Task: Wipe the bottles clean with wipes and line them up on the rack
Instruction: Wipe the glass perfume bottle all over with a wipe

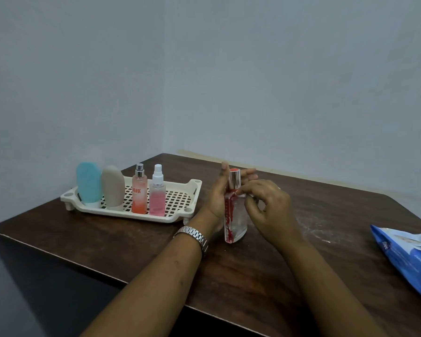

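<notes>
As we look down from the lower edge of the frame, two bare forearms reach up across a dark wooden bench [131, 244], the left one wearing a silver metal watch [192, 235] at the wrist. At the right edge of the frame lies a blue wipes packet [408, 261], well apart from both hands. Near the middle of the frame we find the clear bottle [236, 220], roughly upright with a red streak down its left side and a silver cap with a red top; we cannot tell whether its base touches the bench. Our left hand [219, 195] grips it from the left, palm against the glass, thumb raised beside the cap and fingers reaching round behind it. Our right hand [265, 205] comes in from the right with its fingers curled, thumb and forefinger pinching at the bottle's shoulder just under the cap; whether a wipe sits beneath them we cannot tell. Farther back, left of centre, a cream slotted rack [173, 218] rests on the bench and carries four bottles in a row: a blue tube [89, 182], a beige tube [112, 187], an orange spray bottle [139, 193] and a pink spray bottle [157, 195], all upright. Behind everything rises a pale grey wall [253, 81].
</notes>
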